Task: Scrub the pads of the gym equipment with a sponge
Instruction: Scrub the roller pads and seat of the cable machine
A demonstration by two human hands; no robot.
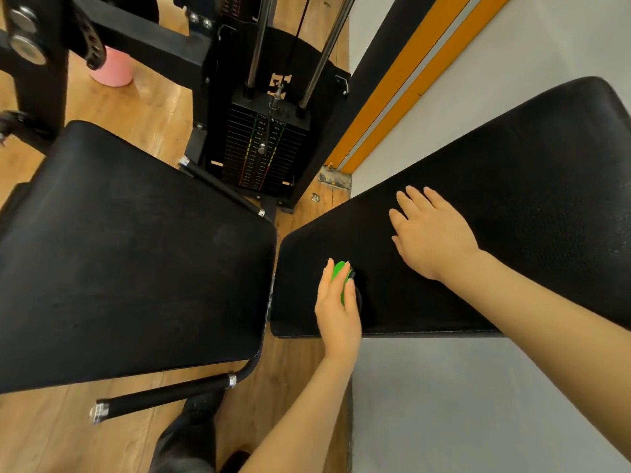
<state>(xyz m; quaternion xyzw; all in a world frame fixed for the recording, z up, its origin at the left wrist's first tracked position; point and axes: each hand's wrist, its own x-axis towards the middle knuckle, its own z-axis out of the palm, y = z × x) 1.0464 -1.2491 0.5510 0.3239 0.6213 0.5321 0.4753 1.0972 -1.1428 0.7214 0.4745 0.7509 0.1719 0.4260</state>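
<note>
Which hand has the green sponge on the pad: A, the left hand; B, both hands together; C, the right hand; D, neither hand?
A: the left hand holds the green sponge against the black pad, while the right hand lies flat on it, holding nothing.

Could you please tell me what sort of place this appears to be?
Most likely a gym: a pin-loaded weight stack stands on guide rods, and two black padded machine pads sit over a wooden floor.
</note>
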